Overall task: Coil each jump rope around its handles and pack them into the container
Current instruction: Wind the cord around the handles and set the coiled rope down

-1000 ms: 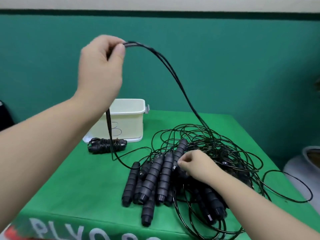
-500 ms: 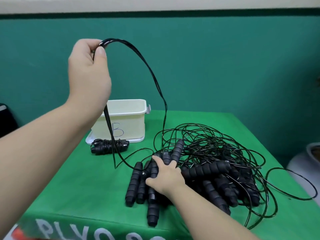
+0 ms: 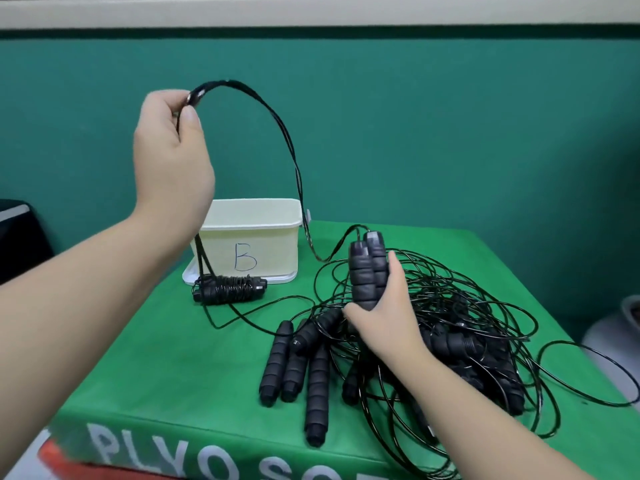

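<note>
Head cam view: the left hand is up high, pinching a doubled cord that arcs down to the pair of handles the right hand has its fingers wrapped around, held upright above the pile. So far just one coiled rope looks done, and it sits on the green worktop right in front of the container marked B, not inside. Can't see into the tub. Looks like plenty of tangled ropes left to go.
</note>
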`<act>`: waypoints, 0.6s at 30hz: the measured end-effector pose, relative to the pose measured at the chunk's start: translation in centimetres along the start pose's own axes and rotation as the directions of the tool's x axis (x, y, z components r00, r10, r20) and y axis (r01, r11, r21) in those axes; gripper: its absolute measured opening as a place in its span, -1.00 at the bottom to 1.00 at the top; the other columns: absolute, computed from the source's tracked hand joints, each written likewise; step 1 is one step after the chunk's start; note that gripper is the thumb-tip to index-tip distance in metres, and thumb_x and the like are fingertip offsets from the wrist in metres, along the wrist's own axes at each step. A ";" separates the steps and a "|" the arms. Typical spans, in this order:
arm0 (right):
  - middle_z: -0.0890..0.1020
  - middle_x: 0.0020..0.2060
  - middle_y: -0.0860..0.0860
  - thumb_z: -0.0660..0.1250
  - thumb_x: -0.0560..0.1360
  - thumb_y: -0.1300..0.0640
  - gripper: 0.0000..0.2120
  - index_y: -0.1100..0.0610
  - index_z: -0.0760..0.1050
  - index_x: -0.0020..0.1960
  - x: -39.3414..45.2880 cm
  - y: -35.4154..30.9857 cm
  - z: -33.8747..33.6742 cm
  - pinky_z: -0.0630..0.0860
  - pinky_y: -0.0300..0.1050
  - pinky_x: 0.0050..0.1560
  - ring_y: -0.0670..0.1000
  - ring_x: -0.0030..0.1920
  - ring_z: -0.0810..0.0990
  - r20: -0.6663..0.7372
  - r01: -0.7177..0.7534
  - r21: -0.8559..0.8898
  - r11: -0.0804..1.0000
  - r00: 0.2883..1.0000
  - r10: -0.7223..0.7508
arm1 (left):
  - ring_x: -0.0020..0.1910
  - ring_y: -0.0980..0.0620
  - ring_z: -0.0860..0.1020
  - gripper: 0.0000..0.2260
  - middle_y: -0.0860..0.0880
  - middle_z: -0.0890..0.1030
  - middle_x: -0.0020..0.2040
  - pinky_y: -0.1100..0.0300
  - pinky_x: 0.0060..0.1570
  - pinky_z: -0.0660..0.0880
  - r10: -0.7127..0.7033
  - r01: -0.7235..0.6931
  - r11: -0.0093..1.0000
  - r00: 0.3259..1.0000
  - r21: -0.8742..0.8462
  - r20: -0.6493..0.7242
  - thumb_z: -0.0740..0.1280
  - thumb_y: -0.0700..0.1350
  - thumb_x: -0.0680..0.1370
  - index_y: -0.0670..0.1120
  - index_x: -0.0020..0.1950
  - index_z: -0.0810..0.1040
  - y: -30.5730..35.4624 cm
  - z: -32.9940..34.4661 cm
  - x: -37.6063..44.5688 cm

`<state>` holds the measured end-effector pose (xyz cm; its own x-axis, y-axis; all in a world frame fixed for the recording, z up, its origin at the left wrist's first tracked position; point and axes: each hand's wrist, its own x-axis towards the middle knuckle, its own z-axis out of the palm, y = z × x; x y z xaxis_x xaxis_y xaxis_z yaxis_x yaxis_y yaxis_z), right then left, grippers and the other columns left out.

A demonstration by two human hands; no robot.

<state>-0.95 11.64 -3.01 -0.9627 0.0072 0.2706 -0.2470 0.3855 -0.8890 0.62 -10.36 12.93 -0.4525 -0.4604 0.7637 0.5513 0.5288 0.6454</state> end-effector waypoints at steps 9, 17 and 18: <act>0.29 0.36 -0.21 0.48 0.30 0.24 -0.05 0.00 0.04 0.54 -1.5 -0.4 -3.3 0.21 -0.26 0.28 -0.16 0.38 0.30 -0.052 0.130 -0.055 0.990 0.990 -0.132 | -0.22 -0.09 0.46 -0.79 -0.20 0.58 0.01 0.14 -0.20 0.40 -0.501 0.213 0.802 0.748 0.558 0.434 0.09 -0.16 0.63 -0.11 0.17 0.48 -6.1 0.3 -8.6; 0.44 0.10 -0.48 0.49 0.29 0.18 -0.24 -0.43 0.16 0.20 -5.2 -0.9 -3.2 0.33 -0.45 0.05 -0.38 0.13 0.45 0.008 0.219 -0.054 0.974 0.976 -0.219 | 0.53 -0.02 -0.24 -0.61 0.02 -0.08 0.57 -0.09 0.47 -0.21 -0.454 0.019 0.813 0.646 0.582 0.614 0.10 0.01 0.65 0.23 0.47 0.19 -3.6 0.1 -13.1; 0.44 0.11 -0.48 0.47 0.29 0.18 -0.23 -0.45 0.16 0.20 -5.8 -1.1 -3.0 0.32 -0.46 0.07 -0.37 0.15 0.45 0.025 0.238 -0.065 0.969 0.971 -0.237 | 0.52 0.00 -0.26 -0.63 0.05 -0.07 0.57 -0.10 0.46 -0.24 -0.429 0.023 0.843 0.633 0.538 0.645 0.09 0.03 0.65 0.26 0.45 0.23 -2.8 0.1 -13.4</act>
<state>5.21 14.00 -2.51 -0.8792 -0.1072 0.4643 -0.4613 0.4351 -0.7732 5.07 -5.55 0.93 -0.9747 -0.0584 0.2158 0.0770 0.8185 0.5694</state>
